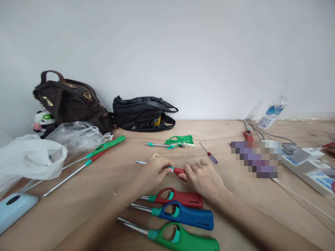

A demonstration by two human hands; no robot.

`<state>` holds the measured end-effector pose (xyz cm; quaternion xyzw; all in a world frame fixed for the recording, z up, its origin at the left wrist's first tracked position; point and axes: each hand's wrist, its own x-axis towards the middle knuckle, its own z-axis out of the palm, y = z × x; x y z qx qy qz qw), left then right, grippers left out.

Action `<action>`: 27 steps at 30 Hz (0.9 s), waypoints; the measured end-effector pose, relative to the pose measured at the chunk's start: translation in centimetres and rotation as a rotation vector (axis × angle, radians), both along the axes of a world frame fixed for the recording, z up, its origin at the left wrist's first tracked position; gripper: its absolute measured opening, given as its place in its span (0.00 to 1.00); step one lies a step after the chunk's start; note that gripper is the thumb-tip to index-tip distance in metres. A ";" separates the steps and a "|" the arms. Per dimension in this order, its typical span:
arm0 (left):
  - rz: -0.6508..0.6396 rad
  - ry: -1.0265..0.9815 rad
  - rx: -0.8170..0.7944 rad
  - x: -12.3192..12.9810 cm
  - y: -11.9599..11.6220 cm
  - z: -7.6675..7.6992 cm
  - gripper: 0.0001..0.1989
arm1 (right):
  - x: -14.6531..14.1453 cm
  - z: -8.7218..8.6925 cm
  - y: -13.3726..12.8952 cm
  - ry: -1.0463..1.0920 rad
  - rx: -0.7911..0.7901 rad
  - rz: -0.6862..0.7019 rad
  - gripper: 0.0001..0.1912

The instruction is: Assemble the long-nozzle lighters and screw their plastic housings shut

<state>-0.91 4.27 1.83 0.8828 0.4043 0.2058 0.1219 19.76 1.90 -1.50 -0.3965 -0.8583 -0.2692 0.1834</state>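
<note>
Lighter in green, nearest, centre, metal tube pointing left. Pale blue case, near left corner. Blue lighter, just beyond the green, laid alongside. Red lighter, next beyond, tube partly behind the left forearm. Held red lighter, mid-table, beyond the row of three, tube projecting left. Left hand, thumb and fingers closed about its teal collar. Right hand, curled closed around its red handle, contact underneath hidden. Power strip, right. White plastic bag, left; to its right, green-handled lighter touching or just beside a red-handled one, cannot tell which. Screwdriver, purple handle, beyond the right hand. Green casing, farther, beside loose metal parts. Black plastic bag, far centre-left. Dark backpack, far left. Clear bottle, blue label, far right, against the wall.
</note>
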 end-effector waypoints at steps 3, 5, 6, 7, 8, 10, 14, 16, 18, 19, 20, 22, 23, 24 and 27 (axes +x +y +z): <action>-0.024 0.034 -0.016 0.1 0.0 0.1 0.11 | -0.1 0.0 0.0 -0.010 -0.003 0.004 0.19; -0.041 0.069 0.000 0.0 0.0 0.2 0.12 | -0.1 0.1 0.0 -0.012 0.002 0.004 0.19; -0.048 0.093 0.009 -0.1 0.0 0.2 0.13 | -0.1 0.2 0.0 -0.013 0.000 0.006 0.18; -0.058 0.128 0.017 -0.3 0.0 0.2 0.14 | -0.1 0.2 0.0 -0.013 -0.004 0.009 0.18; -0.068 0.169 0.026 -0.5 0.0 0.2 0.15 | -0.1 0.3 0.0 -0.013 -0.008 0.013 0.18; -0.085 0.251 0.065 -0.8 0.0 0.0 0.13 | 0.0 0.3 0.1 -0.018 -0.018 0.020 0.18; -0.094 0.359 0.161 -0.5 0.1 -0.8 0.12 | 0.0 0.2 0.1 -0.030 -0.035 0.025 0.19; -0.094 0.393 0.174 -0.2 0.1 -1.1 0.12 | 0.0 0.0 0.2 -0.032 -0.044 0.026 0.18; -0.089 0.417 0.176 -0.1 0.0 -1.3 0.11 | -0.1 -0.3 0.2 -0.036 -0.053 0.033 0.18; -0.089 0.423 0.173 -0.1 -0.1 -1.3 0.11 | -0.1 -0.3 0.2 -0.041 -0.056 0.039 0.18; -0.088 0.426 0.170 -0.2 -0.1 -1.3 0.11 | -0.1 -0.4 0.2 -0.047 -0.058 0.044 0.18; -0.086 0.422 0.157 -0.3 -0.2 -1.2 0.11 | -0.2 -0.5 0.2 -0.065 -0.060 0.051 0.18; -0.092 0.421 0.147 -0.4 -0.3 -1.2 0.10 | -0.2 -0.5 0.2 -0.075 -0.061 0.052 0.18; -0.098 0.423 0.139 -0.4 -0.3 -1.1 0.10 | -0.2 -0.4 0.2 -0.083 -0.062 0.051 0.18; -0.104 0.437 0.119 -0.1 -0.1 -0.7 0.10 | -0.3 -0.2 0.2 -0.084 -0.065 0.045 0.17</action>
